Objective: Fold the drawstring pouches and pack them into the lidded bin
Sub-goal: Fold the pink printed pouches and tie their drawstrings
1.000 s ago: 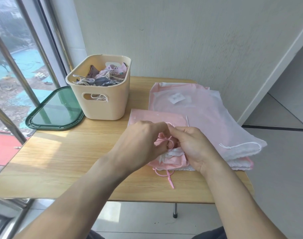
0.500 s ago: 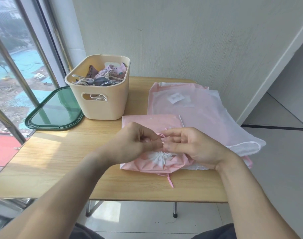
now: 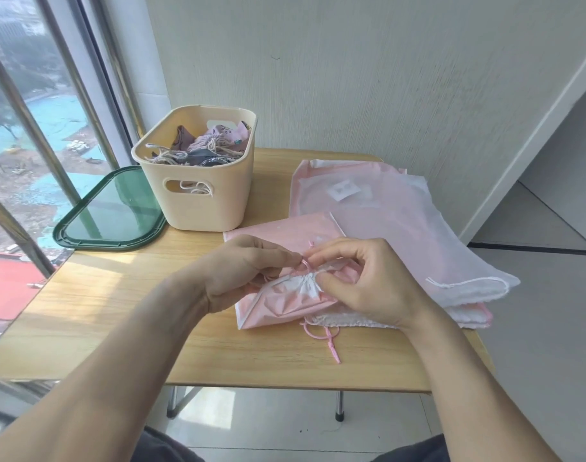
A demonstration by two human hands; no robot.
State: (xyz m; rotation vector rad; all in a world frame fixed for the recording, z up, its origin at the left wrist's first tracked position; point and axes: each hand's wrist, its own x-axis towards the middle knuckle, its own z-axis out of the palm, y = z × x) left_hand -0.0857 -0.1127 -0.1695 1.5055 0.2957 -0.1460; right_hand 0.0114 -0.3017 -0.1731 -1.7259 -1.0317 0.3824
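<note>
Head view. Both hands work at the gathered mouth of a pink drawstring pouch [image 3: 284, 300] lying on the wooden surface [image 3: 118, 311], near its front edge. Left hand [image 3: 248, 271]: fingers curled, fingertips pinching the pink drawstring [image 3: 304, 265] at the cinched neck. Right hand [image 3: 361, 281]: thumb and forefinger pinch the same cord from the other side, remaining fingers curled over the puckered white lining. Fingertips of the two hands nearly touch.

A loose cord end [image 3: 330, 345] trails from under the pouch toward the front edge of the surface.

Beige bin [image 3: 198, 208] stands behind and to the left, open, already holding several pouches with cream cords; one cord hangs out through the handle slot. Green lid [image 3: 108, 211] lies flat just beside the bin, window side. A stack of larger pink and white mesh pouches [image 3: 401, 228] waits to the right, partly under the pouch in hand.

Judgement: the step is cinching or tying off the cord before folding; packing is partly done. Next move calls for finishing the tightening, flattening the pouch, folding it small enough for the bin, and keeping the trailing end tucked in.

Hard to make out: whether a knot is formed, as the fingers cover it. The count of pouches in the stack and in the bin cannot be told. The forearms are cut off at the bottom of the frame.
</note>
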